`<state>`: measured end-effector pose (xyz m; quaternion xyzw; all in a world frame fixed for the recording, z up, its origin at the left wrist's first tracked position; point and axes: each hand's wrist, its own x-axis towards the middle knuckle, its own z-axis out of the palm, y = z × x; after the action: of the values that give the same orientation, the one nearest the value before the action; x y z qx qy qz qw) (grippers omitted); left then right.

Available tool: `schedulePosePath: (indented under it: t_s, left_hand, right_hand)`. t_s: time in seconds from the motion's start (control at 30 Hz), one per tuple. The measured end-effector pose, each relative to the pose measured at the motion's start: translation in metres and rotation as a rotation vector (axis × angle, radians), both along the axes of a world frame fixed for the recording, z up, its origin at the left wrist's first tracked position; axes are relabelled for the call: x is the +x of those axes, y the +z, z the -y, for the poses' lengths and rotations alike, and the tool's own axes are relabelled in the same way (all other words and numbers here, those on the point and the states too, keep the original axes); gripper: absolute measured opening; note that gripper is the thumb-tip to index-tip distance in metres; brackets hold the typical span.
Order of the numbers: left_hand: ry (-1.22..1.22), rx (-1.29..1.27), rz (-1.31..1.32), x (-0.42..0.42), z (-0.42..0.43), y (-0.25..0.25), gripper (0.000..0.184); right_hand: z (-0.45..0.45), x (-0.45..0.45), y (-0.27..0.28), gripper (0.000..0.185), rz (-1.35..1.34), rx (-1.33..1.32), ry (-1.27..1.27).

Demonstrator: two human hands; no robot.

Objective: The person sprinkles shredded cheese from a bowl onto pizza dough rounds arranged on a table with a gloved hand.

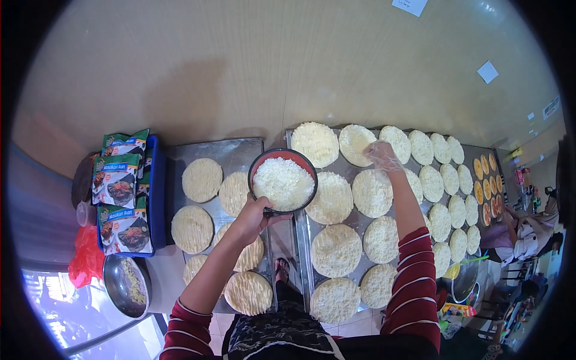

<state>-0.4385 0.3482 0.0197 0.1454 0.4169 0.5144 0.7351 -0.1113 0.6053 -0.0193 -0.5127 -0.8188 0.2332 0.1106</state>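
My left hand [255, 219] grips the rim of a bowl [312, 201], black outside and red inside. White shreds like grated cheese [282, 183] fill most of it. My right hand [382, 156], in a clear plastic glove, hovers at the edge of a round flat dough base [355, 144] in the back row. Its fingers are curled together, and what they hold is hidden. That base has a barer middle than the shred-covered bases around it, such as one nearer me [373, 193]. The bases lie on a large metal tray [305, 240].
Left, another metal tray [174, 157] carries bases with streaked tops [192, 229]. Beyond it are a blue crate [157, 198] with printed food packets [117, 180] and a metal bowl [144, 294]. Smaller orange-topped rounds [486, 183] and people sit far right. A wall [252, 72] stands behind.
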Motion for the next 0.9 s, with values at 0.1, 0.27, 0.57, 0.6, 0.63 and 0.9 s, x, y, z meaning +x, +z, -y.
schedulePosePath:
  t_s: [0.1, 0.27, 0.57, 0.6, 0.63, 0.9]
  left_hand:
    - [-0.014, 0.028, -0.015, 0.004, -0.003, 0.004, 0.06]
    - [-0.033, 0.017, -0.032, 0.008, -0.009, 0.009, 0.057]
    - [-0.08, 0.04, -0.05, 0.013, -0.018, 0.011, 0.056]
    - [-0.073, 0.041, -0.049, 0.014, -0.018, 0.009, 0.057]
    - [-0.065, 0.041, -0.049, 0.015, -0.019, 0.007, 0.058]
    - [-0.081, 0.017, -0.058, 0.017, -0.025, -0.001, 0.062]
  right_hand:
    - [0.004, 0.0, 0.009, 0.018, 0.076, 0.09, -0.051]
    - [-0.014, 0.023, -0.015, 0.018, -0.194, 0.034, -0.132]
    - [-0.036, 0.038, -0.034, 0.017, -0.123, 0.082, -0.255]
    - [-0.036, 0.036, -0.03, 0.017, -0.19, -0.012, -0.293]
    - [-0.035, 0.035, -0.028, 0.017, -0.19, -0.013, -0.293]
    - [-0.063, 0.04, -0.045, 0.017, -0.102, 0.218, -0.21]
